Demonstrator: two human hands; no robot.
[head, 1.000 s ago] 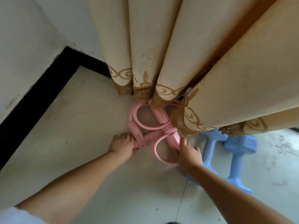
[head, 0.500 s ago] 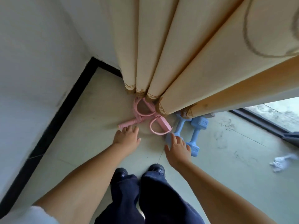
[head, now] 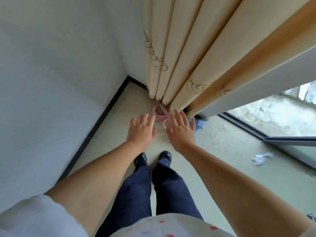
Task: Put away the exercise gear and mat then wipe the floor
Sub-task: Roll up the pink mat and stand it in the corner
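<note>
**A:** What is hard to see from the head camera?

**B:** From where I watch, the pink resistance band is mostly covered. Its loops show just above centre of the frame, tucked under the hem of the cream curtain and partly behind the fingertips. The blue dumbbells are nearly hidden behind the right hand; I see only a sliver and cannot count them.

**A:** Where are the hands against the band?

**B:** Both sit at centre frame, just below the band. The left hand has its fingers spread and straight, holding nothing. The right hand is also flat and splayed, empty. Whether either touches the band, I cannot tell.

**A:** And the counts?

**B:** Two hands, one pink band, two black shoes low at centre, and one crumpled white cloth at the right edge on the pale floor.
</note>
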